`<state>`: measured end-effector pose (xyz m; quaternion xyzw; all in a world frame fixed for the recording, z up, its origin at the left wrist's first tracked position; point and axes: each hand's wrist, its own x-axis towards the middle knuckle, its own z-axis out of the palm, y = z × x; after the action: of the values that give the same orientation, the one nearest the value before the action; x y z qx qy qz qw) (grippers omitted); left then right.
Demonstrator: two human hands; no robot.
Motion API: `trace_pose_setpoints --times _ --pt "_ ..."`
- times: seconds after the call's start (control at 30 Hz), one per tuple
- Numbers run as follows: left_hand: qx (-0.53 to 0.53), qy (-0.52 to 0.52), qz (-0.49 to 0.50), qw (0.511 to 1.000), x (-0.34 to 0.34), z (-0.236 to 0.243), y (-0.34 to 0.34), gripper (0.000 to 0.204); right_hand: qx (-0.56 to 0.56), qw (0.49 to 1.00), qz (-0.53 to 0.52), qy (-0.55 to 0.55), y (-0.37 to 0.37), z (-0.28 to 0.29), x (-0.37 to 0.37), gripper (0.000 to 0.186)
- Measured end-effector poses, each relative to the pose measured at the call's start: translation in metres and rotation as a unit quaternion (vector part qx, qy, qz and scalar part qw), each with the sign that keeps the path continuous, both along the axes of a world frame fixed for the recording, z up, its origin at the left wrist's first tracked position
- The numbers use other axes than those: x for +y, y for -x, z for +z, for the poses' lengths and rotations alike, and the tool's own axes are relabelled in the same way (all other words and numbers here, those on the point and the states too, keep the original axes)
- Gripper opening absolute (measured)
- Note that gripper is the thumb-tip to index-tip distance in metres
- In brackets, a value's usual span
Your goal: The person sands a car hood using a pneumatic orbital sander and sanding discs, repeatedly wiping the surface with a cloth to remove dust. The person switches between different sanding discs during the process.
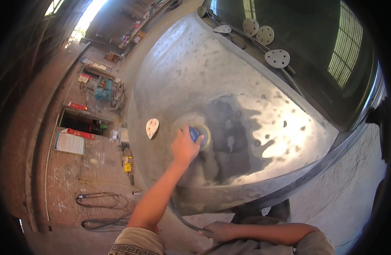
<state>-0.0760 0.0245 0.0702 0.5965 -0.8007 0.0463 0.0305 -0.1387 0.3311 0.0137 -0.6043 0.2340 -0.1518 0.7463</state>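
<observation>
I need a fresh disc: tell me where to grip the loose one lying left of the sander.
Pinch the disc by its rounded upper rim, coming from its left side. It lies flat on the hood, so lift an edge first; the sander crowds its right.

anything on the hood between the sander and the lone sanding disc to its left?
Head view: nothing. Between the sander under the left hand and the loose sanding disc there is only bare, dull sanded car hood.

Sunlit brick-floored workshop (76, 178)
</observation>
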Motion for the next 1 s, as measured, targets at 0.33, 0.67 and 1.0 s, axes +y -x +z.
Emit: trace_pose_setpoints --times 0.33,0.67,1.0 --pt "-0.034 -0.009 0.014 0.999 -0.004 0.003 -0.004 0.07 0.008 1.0 -0.006 0.008 -0.002 0.0 -0.004 0.069" --pt "-0.034 -0.038 0.029 0.998 -0.007 0.018 -0.002 0.069 0.01 1.0 -0.025 0.01 -0.002 -0.003 -0.005 0.068" --pt "-0.019 -0.002 0.005 1.0 -0.01 0.008 -0.001 0.068 0.012 0.999 -0.048 0.017 -0.006 -0.017 -0.001 0.068"
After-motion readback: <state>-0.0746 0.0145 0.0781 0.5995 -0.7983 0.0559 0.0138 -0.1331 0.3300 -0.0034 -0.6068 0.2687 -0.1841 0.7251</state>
